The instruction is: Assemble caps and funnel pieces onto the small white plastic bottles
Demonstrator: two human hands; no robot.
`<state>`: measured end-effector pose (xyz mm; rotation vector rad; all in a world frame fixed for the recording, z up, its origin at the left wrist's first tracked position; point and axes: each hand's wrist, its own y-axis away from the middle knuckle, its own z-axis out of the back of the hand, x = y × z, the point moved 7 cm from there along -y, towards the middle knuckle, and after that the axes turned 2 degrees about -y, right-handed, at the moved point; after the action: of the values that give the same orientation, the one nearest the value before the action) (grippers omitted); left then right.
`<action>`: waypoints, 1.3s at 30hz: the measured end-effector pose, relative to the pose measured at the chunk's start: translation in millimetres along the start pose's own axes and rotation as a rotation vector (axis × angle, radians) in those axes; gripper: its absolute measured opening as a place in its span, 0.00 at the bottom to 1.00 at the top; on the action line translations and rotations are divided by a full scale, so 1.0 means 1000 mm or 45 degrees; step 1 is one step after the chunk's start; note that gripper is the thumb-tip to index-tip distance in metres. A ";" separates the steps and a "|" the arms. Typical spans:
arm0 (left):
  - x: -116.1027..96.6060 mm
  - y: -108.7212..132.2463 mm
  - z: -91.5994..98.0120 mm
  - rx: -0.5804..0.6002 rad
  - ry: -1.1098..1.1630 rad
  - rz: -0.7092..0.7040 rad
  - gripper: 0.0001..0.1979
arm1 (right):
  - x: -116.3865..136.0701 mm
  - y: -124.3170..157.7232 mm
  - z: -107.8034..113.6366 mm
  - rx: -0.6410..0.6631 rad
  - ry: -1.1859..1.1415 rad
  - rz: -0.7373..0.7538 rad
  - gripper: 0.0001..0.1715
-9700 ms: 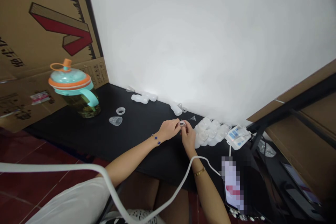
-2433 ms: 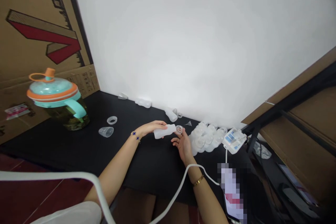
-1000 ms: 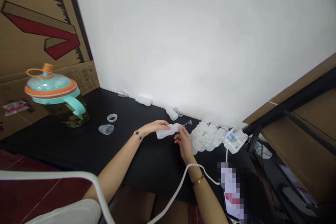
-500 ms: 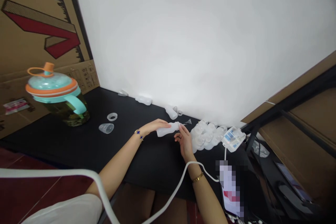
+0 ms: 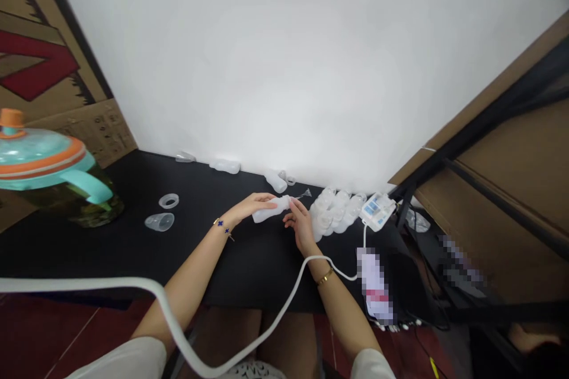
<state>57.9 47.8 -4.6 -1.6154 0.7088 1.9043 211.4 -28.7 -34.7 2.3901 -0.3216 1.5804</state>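
Note:
A small milky-white plastic bottle [image 5: 270, 212], shaped like a baby bottle, is held tilted above the black table. My left hand [image 5: 249, 206] grips its body from the left, thumb and fingers closed round it. At the neck end my right hand [image 5: 303, 227] pinches with thumb and forefinger, the other fingers curled; any small part between them is too small to make out. Just beyond lies a clear funnel-shaped piece [image 5: 307, 193] with a thin stem. To the right of my right hand, several capped bottles [image 5: 334, 213] stand packed together.
Left on the table are a translucent ring [image 5: 169, 206] and clear cap [image 5: 160, 222]. White bottles [image 5: 226, 166] lie along the wall. A big lidded jug [image 5: 48, 179] stands far left. A white cable [image 5: 153, 289] loops across in front; right are a white box [image 5: 377, 211] and phone [image 5: 374, 284].
The view has shifted, so the table things appear further left and the jug is partly cut off. Both hands keep the same hold on the bottle.

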 end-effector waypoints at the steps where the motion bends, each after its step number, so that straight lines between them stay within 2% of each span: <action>1: -0.001 0.001 0.000 -0.011 -0.013 0.010 0.28 | 0.000 0.000 -0.001 0.000 0.000 0.006 0.27; 7: -0.002 0.000 -0.001 -0.002 -0.013 0.005 0.32 | -0.001 -0.001 -0.002 -0.020 -0.005 0.004 0.27; 14: 0.015 -0.010 -0.006 -0.055 0.076 0.055 0.38 | -0.001 0.001 -0.001 -0.021 0.027 0.017 0.31; 24: 0.009 -0.010 -0.012 -0.045 0.116 -0.019 0.27 | -0.002 -0.001 0.003 -0.020 0.022 0.043 0.29; 31: 0.013 -0.010 -0.010 -0.108 0.078 -0.007 0.30 | 0.000 -0.001 0.003 -0.022 0.032 0.055 0.28; 39: 0.006 -0.007 -0.010 -0.135 0.058 -0.017 0.28 | 0.001 -0.001 0.002 -0.007 0.006 0.038 0.28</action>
<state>69.3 45.9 -12.0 -1.7285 0.6231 1.9301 213.8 -28.7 -35.0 2.3877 -0.3614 1.5958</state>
